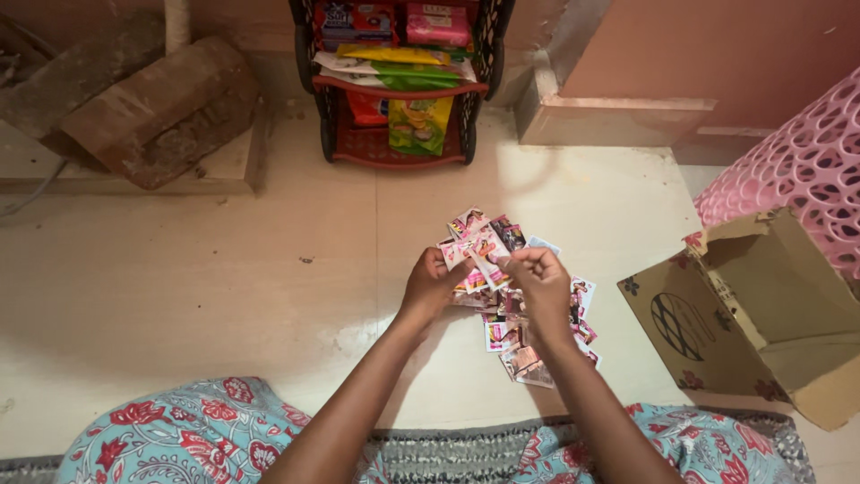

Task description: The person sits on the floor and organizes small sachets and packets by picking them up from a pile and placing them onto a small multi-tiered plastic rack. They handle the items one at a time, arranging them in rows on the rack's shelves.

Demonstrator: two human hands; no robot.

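My left hand (432,285) and my right hand (540,280) are raised together over the tiled floor, both gripping a bunch of small pink-and-white sachets (479,244) that fans out above my fingers. Beneath my hands a loose pile of the same sachets (524,354) lies on the floor, partly hidden by my right wrist. My knees, in a blue cloth with red flowers (206,430), frame the bottom of the view.
An open brown cardboard box (743,314) lies on its side to the right. A pink perforated basket (802,161) stands behind it. A red plastic rack (399,81) with packets stands against the far wall. Bricks (152,108) lie at the far left. A grey mat (448,453) is under me.
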